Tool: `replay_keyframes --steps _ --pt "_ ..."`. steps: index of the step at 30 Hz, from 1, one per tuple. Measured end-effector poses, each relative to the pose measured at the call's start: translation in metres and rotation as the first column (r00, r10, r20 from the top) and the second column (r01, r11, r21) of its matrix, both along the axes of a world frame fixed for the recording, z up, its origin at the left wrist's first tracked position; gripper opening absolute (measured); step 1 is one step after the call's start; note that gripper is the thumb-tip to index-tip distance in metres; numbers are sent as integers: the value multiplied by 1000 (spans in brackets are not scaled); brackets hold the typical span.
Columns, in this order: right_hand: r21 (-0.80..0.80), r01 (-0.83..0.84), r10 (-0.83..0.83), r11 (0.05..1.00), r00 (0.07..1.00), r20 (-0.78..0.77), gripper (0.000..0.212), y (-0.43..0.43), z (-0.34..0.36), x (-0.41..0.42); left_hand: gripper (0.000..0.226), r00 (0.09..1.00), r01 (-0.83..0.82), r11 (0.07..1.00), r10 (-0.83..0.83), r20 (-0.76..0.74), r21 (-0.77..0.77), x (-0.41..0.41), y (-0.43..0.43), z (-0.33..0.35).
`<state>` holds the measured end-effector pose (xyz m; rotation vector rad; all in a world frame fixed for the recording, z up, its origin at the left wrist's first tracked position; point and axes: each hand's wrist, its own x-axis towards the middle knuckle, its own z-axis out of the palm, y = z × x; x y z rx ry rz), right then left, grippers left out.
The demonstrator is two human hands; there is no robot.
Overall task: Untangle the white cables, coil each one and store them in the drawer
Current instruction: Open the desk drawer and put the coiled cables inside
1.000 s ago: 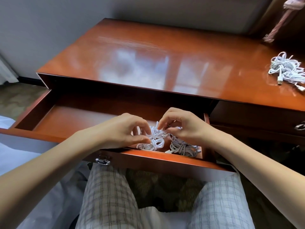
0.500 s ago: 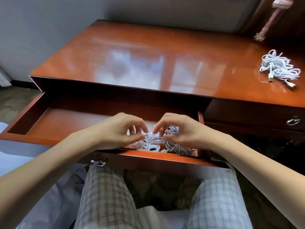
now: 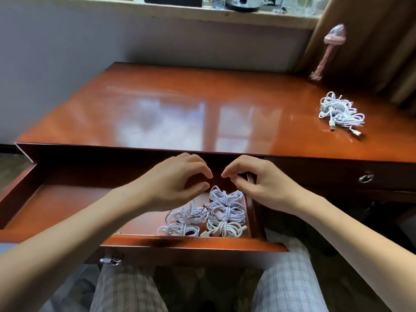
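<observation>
Several coiled white cables (image 3: 216,213) lie in the right end of the open wooden drawer (image 3: 184,245). My left hand (image 3: 173,183) and my right hand (image 3: 256,181) hover just above them, fingers loosely curled, holding nothing. A tangled bundle of white cables (image 3: 338,112) with plugs showing lies on the desk top (image 3: 180,109) at the far right.
A second, closed drawer with a metal pull (image 3: 365,178) is to the right. A pink object (image 3: 327,52) leans by the curtain at the back right. A window sill with dark items runs along the top. My knees in checked trousers are under the drawer.
Both hands let go of the coiled cable, now lying in the drawer, and rose slightly. The view tilted up, showing more of the desk and wall.
</observation>
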<state>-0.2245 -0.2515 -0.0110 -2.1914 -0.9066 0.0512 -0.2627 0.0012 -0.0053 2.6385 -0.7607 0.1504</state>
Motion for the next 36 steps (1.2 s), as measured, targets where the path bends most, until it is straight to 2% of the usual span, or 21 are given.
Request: replay_keyframes --steps 5,11,22,26,30,36 --pt "0 107 -107 994 993 51 23 -40 20 15 27 993 92 996 -93 66 18 35 -38 8" --pt "-51 282 -273 958 952 138 19 -98 37 42 19 983 125 992 -122 139 -13 82 -91 17" --pt "-89 473 -448 876 869 208 23 -188 32 101 27 975 169 985 -173 140 39 168 -194 22" --pt "-100 564 -518 820 804 293 22 -216 27 131 30 972 180 983 -185 142 44 198 -229 18" --pt "-146 676 -613 723 724 315 36 -239 22 160 36 969 193 979 -201 146 65 224 -255 13" --pt "-175 720 -633 672 680 369 47 -252 17 182 48 972 200 978 -206 110 65 258 -284 10"
